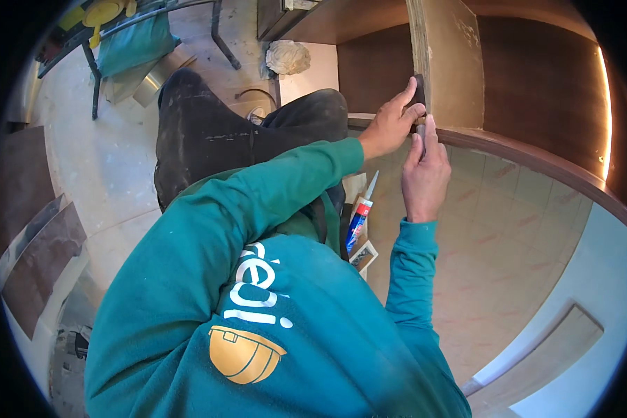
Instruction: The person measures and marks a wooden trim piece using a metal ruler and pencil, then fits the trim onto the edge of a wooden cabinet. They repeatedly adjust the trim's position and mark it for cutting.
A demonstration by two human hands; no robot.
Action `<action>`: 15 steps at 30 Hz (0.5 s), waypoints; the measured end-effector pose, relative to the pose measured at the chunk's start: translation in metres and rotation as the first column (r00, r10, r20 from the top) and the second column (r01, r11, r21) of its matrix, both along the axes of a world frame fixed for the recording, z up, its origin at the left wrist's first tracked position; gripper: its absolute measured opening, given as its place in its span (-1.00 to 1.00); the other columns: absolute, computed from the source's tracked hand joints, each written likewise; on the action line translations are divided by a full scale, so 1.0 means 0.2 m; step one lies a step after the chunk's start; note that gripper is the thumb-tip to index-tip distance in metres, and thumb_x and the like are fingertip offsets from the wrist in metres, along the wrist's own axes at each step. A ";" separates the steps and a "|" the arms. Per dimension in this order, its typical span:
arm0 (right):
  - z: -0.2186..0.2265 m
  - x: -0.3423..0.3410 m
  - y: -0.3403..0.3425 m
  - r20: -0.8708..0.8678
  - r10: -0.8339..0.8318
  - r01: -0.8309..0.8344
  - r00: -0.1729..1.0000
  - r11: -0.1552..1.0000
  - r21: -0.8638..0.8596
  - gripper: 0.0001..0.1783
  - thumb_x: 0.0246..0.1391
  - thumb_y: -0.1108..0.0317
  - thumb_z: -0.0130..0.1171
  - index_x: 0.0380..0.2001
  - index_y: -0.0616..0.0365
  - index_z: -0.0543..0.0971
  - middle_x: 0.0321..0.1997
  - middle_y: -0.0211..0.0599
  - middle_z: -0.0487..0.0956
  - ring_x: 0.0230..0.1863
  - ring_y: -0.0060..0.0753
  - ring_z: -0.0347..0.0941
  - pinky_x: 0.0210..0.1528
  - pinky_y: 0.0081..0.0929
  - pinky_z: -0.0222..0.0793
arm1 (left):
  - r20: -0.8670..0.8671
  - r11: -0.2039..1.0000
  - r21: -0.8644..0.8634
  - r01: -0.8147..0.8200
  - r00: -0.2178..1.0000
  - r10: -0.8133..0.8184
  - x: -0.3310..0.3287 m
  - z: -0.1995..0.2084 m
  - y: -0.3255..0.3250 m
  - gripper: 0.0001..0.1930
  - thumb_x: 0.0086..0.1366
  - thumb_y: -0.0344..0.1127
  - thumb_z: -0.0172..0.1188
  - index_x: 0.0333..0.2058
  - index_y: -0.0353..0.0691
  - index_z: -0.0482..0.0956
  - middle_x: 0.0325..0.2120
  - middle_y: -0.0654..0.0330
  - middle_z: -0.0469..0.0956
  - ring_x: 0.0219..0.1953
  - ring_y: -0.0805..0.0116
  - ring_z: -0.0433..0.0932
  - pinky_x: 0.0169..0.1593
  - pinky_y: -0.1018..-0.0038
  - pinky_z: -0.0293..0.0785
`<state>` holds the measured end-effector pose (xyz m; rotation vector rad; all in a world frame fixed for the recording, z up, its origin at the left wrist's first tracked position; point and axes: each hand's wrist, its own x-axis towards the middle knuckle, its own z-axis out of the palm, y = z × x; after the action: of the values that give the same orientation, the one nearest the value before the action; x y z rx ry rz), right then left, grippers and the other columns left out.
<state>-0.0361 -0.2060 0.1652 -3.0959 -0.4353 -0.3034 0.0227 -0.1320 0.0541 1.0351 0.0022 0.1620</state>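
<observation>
A narrow dark strip [419, 89] lies along the front edge of an upright wooden panel [453, 63] in a brown cabinet. My left hand [390, 124] grips the strip from the left, one finger stretched up along it. Just below, my right hand [427, 175] has its thumb and fingers closed round the lower part of the strip. Their fingertips nearly meet, hiding part of the strip. A sealant cartridge [357, 224], blue and red with a pale pointed nozzle, is beside my body, below my left hand.
A curved-looking brown shelf edge [522, 152] runs right from the panel, near a glowing light strip [605, 115]. A crumpled whitish bundle [288, 57] sits at the far side. Brown boards [45, 261] lie at left, and a wooden plank [547, 362] at lower right.
</observation>
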 end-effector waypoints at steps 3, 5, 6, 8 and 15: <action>0.00 0.01 -0.04 0.040 0.055 -0.055 0.998 0.998 -0.006 -0.52 0.39 0.27 0.09 0.34 -0.06 0.46 -0.28 0.04 0.57 -0.27 0.15 0.56 -0.26 0.03 0.46 | 0.035 0.998 0.066 -0.004 0.999 0.001 -0.04 -0.01 -0.03 -0.25 0.56 -0.06 0.04 0.49 -0.35 -0.04 0.41 -0.23 0.23 0.45 0.06 0.26 0.45 0.32 0.16; 0.01 0.00 -0.05 0.044 0.048 -0.048 0.998 0.999 0.004 -0.52 0.38 0.27 0.10 0.34 -0.06 0.47 -0.29 0.04 0.57 -0.28 0.16 0.56 -0.27 0.04 0.46 | 0.001 0.997 -0.030 0.071 0.997 -0.071 -0.01 0.02 0.00 -0.24 0.56 -0.05 0.05 0.49 -0.36 -0.04 0.41 -0.24 0.23 0.45 0.11 0.25 0.45 0.32 0.16; 0.01 0.02 -0.02 0.029 0.031 -0.031 0.999 0.999 0.017 -0.52 0.38 0.27 0.10 0.33 -0.06 0.47 -0.29 0.04 0.57 -0.29 0.16 0.56 -0.27 0.05 0.46 | -0.016 0.992 -0.077 0.102 0.994 -0.104 -0.01 0.04 0.02 -0.23 0.56 -0.04 0.06 0.49 -0.37 -0.05 0.41 -0.24 0.22 0.45 0.13 0.24 0.45 0.33 0.16; 0.02 0.02 0.00 0.022 0.018 -0.018 1.000 1.000 0.016 -0.53 0.38 0.27 0.10 0.32 -0.06 0.48 -0.30 0.03 0.57 -0.30 0.16 0.56 -0.27 0.06 0.47 | -0.018 0.995 -0.059 0.076 0.997 -0.078 0.00 0.05 0.04 -0.23 0.55 -0.04 0.07 0.49 -0.36 -0.05 0.38 -0.23 0.28 0.42 0.18 0.29 0.43 0.33 0.19; 0.05 0.02 0.02 0.040 0.033 -0.031 0.999 0.998 -0.045 -0.53 0.38 0.27 0.10 0.32 -0.05 0.48 -0.32 0.02 0.57 -0.32 0.15 0.58 -0.30 0.07 0.48 | -0.080 0.979 -0.114 0.167 0.981 -0.177 -0.01 0.10 0.08 -0.23 0.54 -0.06 0.09 0.48 -0.37 -0.04 0.37 -0.21 0.31 0.39 0.24 0.32 0.39 0.33 0.26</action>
<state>-0.0312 -0.2016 0.1746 -3.1274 -0.4992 -0.3613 0.0198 -0.1158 0.0733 0.9305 0.0025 -0.0420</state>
